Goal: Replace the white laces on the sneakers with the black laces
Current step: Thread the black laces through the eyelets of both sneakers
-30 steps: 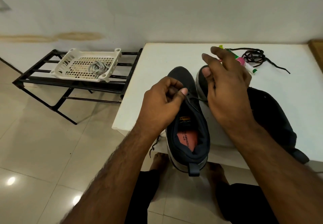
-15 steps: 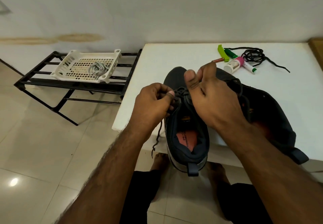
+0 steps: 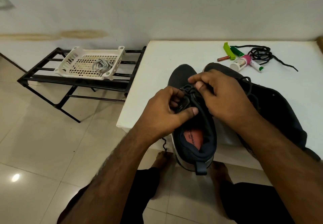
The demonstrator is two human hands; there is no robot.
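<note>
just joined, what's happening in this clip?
A person is lacing a dark sneaker at the edge of a white table. The left hand and right hand both pinch the black lace over the eyelets; one end hangs off the table edge. The second sneaker lies on its side beside it. A spare black lace lies at the back by some small tubes. Pale laces lie in a white basket on a black rack.
</note>
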